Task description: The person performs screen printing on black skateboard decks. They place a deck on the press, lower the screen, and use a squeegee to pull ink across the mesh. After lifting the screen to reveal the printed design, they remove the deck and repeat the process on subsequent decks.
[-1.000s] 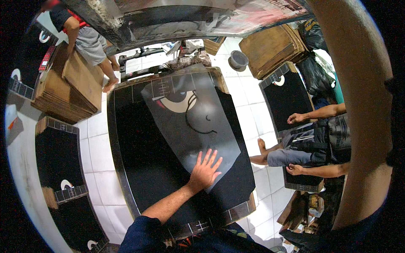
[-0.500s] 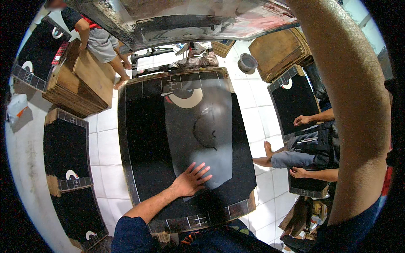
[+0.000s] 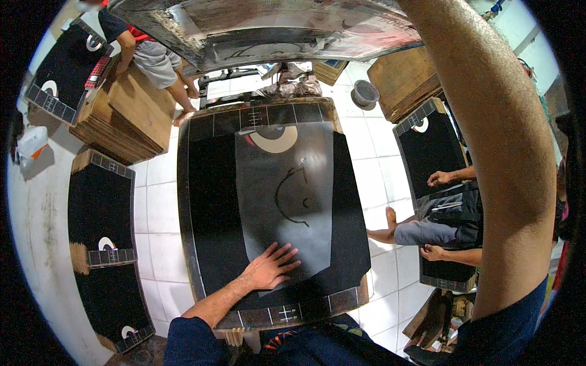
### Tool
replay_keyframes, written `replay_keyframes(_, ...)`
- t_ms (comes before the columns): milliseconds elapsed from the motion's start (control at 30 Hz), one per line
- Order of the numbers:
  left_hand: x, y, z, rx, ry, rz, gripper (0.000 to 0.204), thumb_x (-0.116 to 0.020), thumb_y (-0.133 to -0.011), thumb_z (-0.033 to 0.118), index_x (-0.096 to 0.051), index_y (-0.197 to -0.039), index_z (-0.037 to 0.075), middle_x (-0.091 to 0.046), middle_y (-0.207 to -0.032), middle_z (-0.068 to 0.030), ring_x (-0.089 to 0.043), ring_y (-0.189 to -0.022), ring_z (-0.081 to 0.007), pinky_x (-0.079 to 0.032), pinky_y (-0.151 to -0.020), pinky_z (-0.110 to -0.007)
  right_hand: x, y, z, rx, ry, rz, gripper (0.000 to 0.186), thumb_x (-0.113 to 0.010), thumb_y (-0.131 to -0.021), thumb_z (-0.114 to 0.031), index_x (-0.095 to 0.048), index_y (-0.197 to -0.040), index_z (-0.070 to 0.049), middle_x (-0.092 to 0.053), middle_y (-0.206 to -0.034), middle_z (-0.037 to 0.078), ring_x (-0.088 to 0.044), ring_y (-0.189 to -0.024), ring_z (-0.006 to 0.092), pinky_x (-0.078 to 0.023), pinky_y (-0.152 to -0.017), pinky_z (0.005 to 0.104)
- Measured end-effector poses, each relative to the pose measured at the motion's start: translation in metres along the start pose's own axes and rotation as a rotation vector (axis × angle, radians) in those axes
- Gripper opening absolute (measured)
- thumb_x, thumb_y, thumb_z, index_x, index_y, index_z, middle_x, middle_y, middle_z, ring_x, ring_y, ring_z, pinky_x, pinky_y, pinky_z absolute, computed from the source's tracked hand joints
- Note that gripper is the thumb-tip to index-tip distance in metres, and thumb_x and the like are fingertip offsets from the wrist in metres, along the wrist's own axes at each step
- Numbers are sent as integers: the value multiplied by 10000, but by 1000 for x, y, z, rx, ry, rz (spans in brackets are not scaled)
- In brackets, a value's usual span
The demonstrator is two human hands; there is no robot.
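The left hand (image 3: 268, 268) lies flat, fingers spread, on the near edge of a glossy dark grey printed sheet (image 3: 287, 195) spread over a black rectangular board with a marked border (image 3: 207, 201). The right arm (image 3: 500, 152) rises out of the top of the view, so its hand is cut off and I cannot tell its fingers. A seated person's hands (image 3: 441, 178) rest on another black board (image 3: 430, 143) to the right, their body partly hidden behind that arm.

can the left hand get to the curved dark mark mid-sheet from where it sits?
Probably yes. The left hand lies flat on the grey sheet, and bare sheet alone separates it from the curved mark.
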State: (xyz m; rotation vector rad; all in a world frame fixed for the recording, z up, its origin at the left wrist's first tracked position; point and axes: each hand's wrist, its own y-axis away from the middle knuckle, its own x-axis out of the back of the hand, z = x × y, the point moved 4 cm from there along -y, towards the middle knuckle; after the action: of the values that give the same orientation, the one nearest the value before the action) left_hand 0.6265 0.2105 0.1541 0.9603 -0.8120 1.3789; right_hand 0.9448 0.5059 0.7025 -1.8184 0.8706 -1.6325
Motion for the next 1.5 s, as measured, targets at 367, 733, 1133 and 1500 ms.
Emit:
replay_keyframes(367,-8,2,-2,9,15,6,604,-553,-1016,464,-479,-1567,230,-312,-1710,-106,-261,-1583,-350,-180,-1281,-602,6,9,-5,-42,37,-22,415,-883,-778,-339,-730,-1088,-110,-768,-1106,127,-724,-1080,319,-545,-891,451)
replay_keyframes(733,1,6,0,13,21,10,594,-576,-1017,442,-487,-1562,224,-323,-1704,-100,-247,-1589,-323,-166,-1290,-584,4,9,-4,-29,19,-18,413,-876,-784,-341,-715,-1080,-102,-755,-1124,131,-707,-1107,327,-523,-917,479)
replay_keyframes(1133,-4,6,-4,11,54,66,604,-586,-1002,421,-482,-1562,219,-319,-1706,-112,-254,-1588,-347,-191,-1273,-613,5,13,-7,-38,62,10,448,-868,-782,-363,-717,-1147,-153,-695,-1262,86,-641,-1231,326,-472,-989,514)
replay_keyframes(1500,-2,6,-6,-3,35,48,612,-594,-996,423,-483,-1562,219,-319,-1706,-113,-254,-1587,-346,-173,-1278,-619,10,17,-9,-69,52,-19,463,-862,-794,-344,-721,-1192,-154,-737,-1209,97,-668,-1202,324,-484,-988,506)
